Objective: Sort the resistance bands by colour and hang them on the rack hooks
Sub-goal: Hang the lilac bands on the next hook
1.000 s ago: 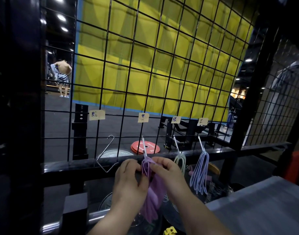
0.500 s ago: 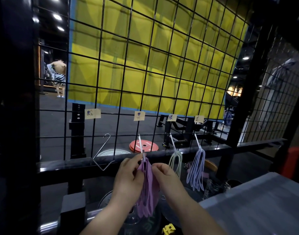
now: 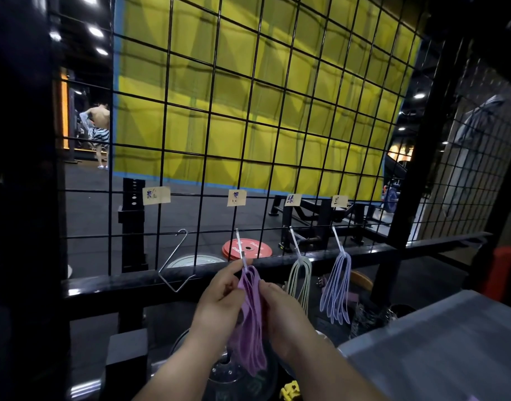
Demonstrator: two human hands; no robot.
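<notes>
A bunch of purple resistance bands [image 3: 250, 322] hangs from the second white hook [image 3: 240, 247] on the black wire grid rack [image 3: 277, 134]. My left hand [image 3: 222, 296] pinches the bands' top by the hook tip. My right hand [image 3: 280, 311] grips the bands from the right side. Pale green bands [image 3: 299, 282] hang on the third hook [image 3: 294, 240]. Light blue bands [image 3: 336, 287] hang on the fourth hook [image 3: 337, 240]. The leftmost hook, a bent metal wire [image 3: 176, 264], is bare. Paper labels [image 3: 156, 195] sit above each hook.
A black horizontal bar [image 3: 132, 280] runs under the hooks. A grey table [image 3: 439, 342] lies at lower right. Weight plates [image 3: 247, 248] lie on the floor behind the grid, and another sits below my hands. A person stands far off at left [image 3: 99, 131].
My hands have slid down from the bands' top; the purple bands now hang lower and straighter from the second hook. The view shifted slightly.
</notes>
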